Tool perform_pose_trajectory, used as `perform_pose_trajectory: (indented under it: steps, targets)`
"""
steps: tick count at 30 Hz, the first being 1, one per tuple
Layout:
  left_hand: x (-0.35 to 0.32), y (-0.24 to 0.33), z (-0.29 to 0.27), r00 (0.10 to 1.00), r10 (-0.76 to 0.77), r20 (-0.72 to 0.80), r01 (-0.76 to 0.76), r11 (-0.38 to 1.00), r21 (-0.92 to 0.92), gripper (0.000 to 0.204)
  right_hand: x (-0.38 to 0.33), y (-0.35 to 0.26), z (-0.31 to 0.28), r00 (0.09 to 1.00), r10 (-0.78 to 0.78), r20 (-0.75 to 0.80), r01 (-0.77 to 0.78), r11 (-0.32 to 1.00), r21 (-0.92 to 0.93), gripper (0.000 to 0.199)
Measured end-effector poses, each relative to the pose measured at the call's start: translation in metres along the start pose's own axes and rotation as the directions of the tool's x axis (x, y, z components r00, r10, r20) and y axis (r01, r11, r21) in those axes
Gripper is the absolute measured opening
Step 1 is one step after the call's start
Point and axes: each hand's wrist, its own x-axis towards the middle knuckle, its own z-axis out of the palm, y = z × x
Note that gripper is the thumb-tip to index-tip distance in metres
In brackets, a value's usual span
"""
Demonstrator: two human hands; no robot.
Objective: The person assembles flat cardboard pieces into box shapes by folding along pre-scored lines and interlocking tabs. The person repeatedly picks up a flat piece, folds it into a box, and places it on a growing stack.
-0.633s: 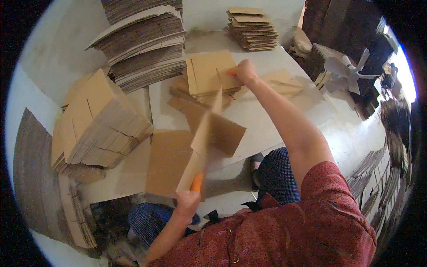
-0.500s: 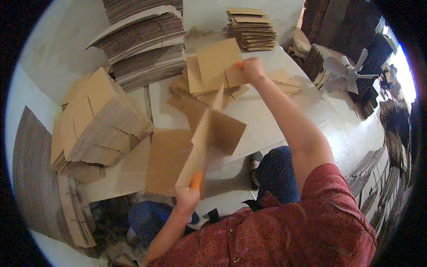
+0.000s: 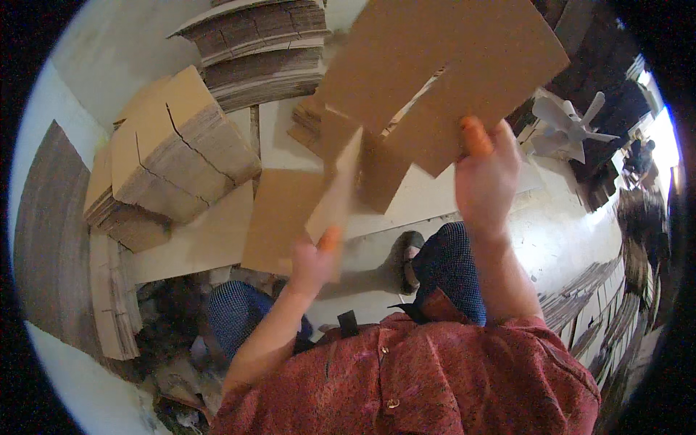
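My left hand (image 3: 312,262), an orange cover on one digit, is closed on a slotted cardboard divider (image 3: 333,199) made of crossed brown pieces. Raised close in front of me is a slotted cardboard sheet (image 3: 500,58), gripped at its near edge by my right hand (image 3: 487,174), which also wears an orange cover. A narrow slit runs through this sheet, and its lower left part overlaps the divider. Whether the slots are engaged I cannot tell. A flat brown cardboard piece (image 3: 279,217) lies on the table beside the divider.
A thick stack of slotted cardboard (image 3: 174,159) stands at the left of the pale table (image 3: 196,246). Behind it rise tall cardboard piles (image 3: 261,72). A white fan (image 3: 569,123) is at the right, above more bundled cardboard (image 3: 587,283). My knees are below the table's near edge.
My right hand has drawn a cardboard sheet from the far part of the table toward me, raising it over the divider. My left hand still holds the divider.
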Motion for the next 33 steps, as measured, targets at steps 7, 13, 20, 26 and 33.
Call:
perform_pose_trajectory:
  steps: [7, 13, 20, 26, 33]
  targets:
    - [0.001, 0.002, 0.01, 0.997, 0.057, -0.059, -0.051, 0.993, 0.103, 0.028, -0.051, 0.021, -0.001, 0.995, 0.01, 0.097, 0.002, 0.993, -0.117, 0.021]
    - [0.001, 0.004, 0.013, 0.983, 0.171, -0.061, -0.161, 0.976, 0.143, 0.027, -0.048, 0.017, -0.006, 0.979, -0.083, 0.184, 0.119, 0.974, -0.195, 0.025]
    - [-0.001, 0.008, 0.017, 0.993, 0.081, -0.081, -0.071, 0.991, 0.113, 0.025, -0.049, 0.012, -0.009, 0.962, -0.098, 0.257, 0.217, 0.842, -0.494, 0.017]
    - [-0.006, -0.021, 0.022, 1.0, -0.021, 0.005, 0.021, 0.999, 0.038, 0.044, -0.062, 0.029, -0.01, 0.962, 0.013, 0.273, 0.146, 0.821, -0.553, 0.014]
    - [0.003, 0.009, 0.017, 0.951, -0.293, 0.094, 0.297, 0.955, -0.027, 0.03, -0.08, 0.069, -0.035, 0.964, 0.013, 0.265, 0.159, 0.771, -0.617, 0.016]
